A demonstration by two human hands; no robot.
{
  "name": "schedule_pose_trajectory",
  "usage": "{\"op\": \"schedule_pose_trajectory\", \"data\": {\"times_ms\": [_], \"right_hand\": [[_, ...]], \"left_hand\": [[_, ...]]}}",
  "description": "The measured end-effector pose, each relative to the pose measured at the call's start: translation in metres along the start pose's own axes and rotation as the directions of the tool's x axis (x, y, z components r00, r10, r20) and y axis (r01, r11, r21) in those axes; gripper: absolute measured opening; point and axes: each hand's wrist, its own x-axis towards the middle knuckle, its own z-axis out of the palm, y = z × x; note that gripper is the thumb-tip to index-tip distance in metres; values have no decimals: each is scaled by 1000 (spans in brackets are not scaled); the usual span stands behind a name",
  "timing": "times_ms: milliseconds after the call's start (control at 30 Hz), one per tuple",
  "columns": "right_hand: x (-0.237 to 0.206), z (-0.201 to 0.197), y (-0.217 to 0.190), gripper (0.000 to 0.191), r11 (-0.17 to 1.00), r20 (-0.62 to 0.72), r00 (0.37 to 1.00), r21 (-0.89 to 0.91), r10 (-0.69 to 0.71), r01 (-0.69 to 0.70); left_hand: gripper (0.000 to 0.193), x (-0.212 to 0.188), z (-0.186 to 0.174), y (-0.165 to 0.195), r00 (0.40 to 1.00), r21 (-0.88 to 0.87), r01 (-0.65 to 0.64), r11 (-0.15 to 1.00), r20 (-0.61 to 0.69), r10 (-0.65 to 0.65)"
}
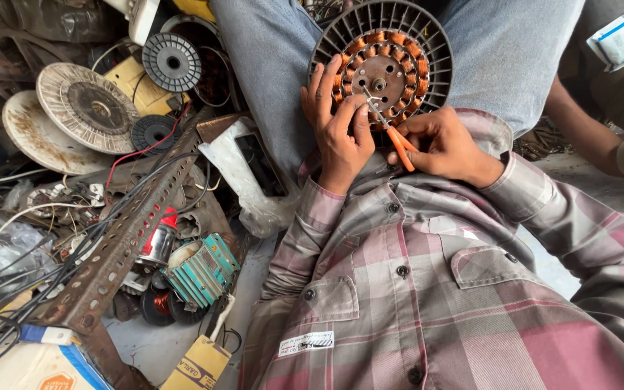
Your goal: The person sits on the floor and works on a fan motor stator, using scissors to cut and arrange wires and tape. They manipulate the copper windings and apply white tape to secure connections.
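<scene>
Nearest to the camera: a plaid shirt (pixel 435 289) in pink and grey fills the lower right; the person looks down over their own chest.
Left hand (pixel 339 123): it lies at about 9 o'clock of the stator, fingers (pixel 326 79) spread on the rim and the thumb pressed on the windings, probably to keep the part from turning.
Right hand (pixel 445 144): it comes from about 5 o'clock, fingers closed around the orange handles of small pliers (pixel 391 126); the metal tip points toward the hub.
Stator (pixel 380 61): a round grey finned wheel with copper coils (pixel 391 40) in a ring, resting on the lap between the knees in blue jeans (pixel 507 50), which seem to hold it steady.
At 9 o'clock, further away: a perforated metal angle bar (pixel 117 245), a teal transformer (pixel 204 271), wires, and a small copper spool (pixel 159 303) lie in a heap.
At 10 o'clock, far: dusty round discs (pixel 84 108) and a black ribbed wheel (pixel 172 61).
At 3 o'clock, far: another person's arm (pixel 586 130).
</scene>
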Motion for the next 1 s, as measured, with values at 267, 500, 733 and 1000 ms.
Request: {"op": "schedule_pose_trajectory", "data": {"times_ms": [267,500,733,1000], "right_hand": [[-1,1,2,18,998,-5,998,-3,67,-67],[1,3,1,16,995,14,996,48,86,-87],[0,1,0,15,994,27,996,65,82,-83],[0,-1,1,21,999,26,998,17,49,-50]], "left_hand": [[30,1,-1,0,1000,7,-5,1000,10,5],[28,0,-1,0,1000,29,-9,1000,26,8],[26,1,-2,2,999,27,10,1000,36,-11],[21,0,0,1,999,30,17,999,30,-17]]}}
